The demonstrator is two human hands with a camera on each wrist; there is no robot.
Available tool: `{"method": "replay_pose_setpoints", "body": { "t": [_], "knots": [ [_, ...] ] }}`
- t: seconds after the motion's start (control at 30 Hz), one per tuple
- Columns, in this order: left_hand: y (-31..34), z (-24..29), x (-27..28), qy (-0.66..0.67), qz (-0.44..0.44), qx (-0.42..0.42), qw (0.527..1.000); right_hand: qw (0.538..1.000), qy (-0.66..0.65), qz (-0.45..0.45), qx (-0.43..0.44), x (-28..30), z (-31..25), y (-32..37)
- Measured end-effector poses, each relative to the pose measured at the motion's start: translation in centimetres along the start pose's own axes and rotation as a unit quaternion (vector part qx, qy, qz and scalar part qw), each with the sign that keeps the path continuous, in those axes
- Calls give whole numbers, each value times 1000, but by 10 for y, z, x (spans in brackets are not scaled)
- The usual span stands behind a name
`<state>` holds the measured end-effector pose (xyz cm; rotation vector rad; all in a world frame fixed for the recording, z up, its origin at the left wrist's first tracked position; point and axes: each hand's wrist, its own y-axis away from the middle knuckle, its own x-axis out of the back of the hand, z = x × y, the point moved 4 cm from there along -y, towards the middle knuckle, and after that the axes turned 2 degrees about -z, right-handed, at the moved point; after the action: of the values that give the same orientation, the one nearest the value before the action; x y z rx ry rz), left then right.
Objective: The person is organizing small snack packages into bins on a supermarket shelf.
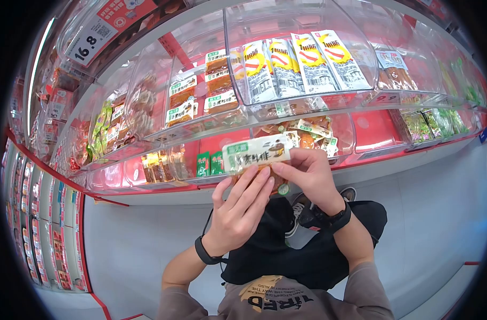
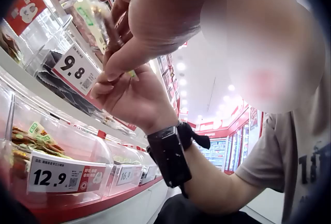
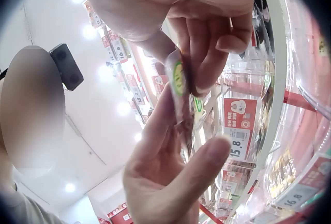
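A small flat food packet (image 1: 257,153) with a white and green printed label and a brown lower part is held in front of the shelf. My left hand (image 1: 235,221) holds its lower part, with several fingers across the near face. On the packet's right end is my right hand (image 1: 313,178), thumb on the near face and other fingers behind. The left wrist view shows the packet (image 2: 93,22) tilted between my left hand (image 2: 160,17) and right hand (image 2: 137,100). Edge-on in the right wrist view, the packet (image 3: 181,92) stands between my right hand (image 3: 181,6) and left hand (image 3: 163,177).
Clear shelf bins (image 1: 238,64) hold white-and-yellow packets (image 1: 307,61) and brown snack packets (image 1: 182,98). A lower row holds more packets (image 1: 310,133). Price tags (image 2: 64,175) hang on the bin fronts. Another shelf (image 1: 46,229) stands at the left; grey floor (image 1: 147,240) lies below.
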<state>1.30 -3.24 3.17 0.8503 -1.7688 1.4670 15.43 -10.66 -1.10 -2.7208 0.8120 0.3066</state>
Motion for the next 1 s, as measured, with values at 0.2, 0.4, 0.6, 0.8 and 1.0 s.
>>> {"method": "replay_pose_setpoints", "body": {
  "t": [0.2,0.4,0.6,0.8,1.0],
  "knots": [
    [-5,-33,17,57,97,-3,994,992,-44,-110,-45,-6,-4,0],
    [-49,-147,43,213,85,255,939,991,-16,-123,-55,1,6,-2],
    [-99,-295,-19,336,-62,328,881,986,-6,-151,-71,1,-1,-2],
    [-143,-333,-47,120,-155,151,969,982,-9,-166,-90,11,3,-9],
    [-118,-365,-94,-131,-399,111,901,978,-13,-187,-90,14,8,-21]
  ]
}}
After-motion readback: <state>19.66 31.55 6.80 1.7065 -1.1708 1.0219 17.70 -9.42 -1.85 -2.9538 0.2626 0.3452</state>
